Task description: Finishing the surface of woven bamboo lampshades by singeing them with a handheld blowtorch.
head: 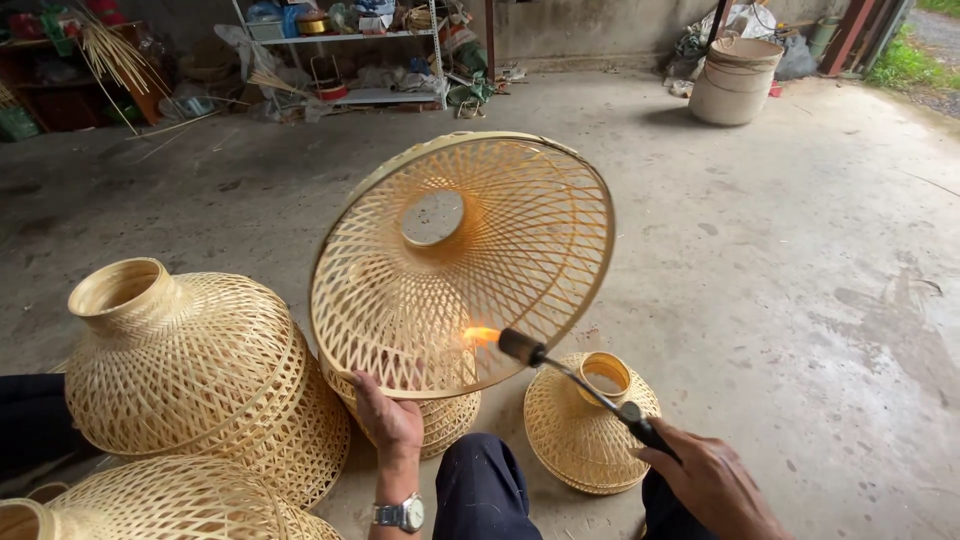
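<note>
Concrete floor (pixel 800 260) of a cluttered workshop, woven shades sitting all around. Left hand (pixel 388 420) is gripping the lower rim of the big shade (pixel 460 265), tilting it up open-side toward the camera, while the right hand (pixel 712 482), grip closed around the torch (pixel 575 375), is singeing the weave. Looks mid-step; I'd say turning the shade comes next.

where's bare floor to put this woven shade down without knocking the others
Bare concrete floor runs right of the small shade, out to the tall basket. Bare too behind the held shade, toward the shelf. Crowded left: big shades beside the left hand.
</note>
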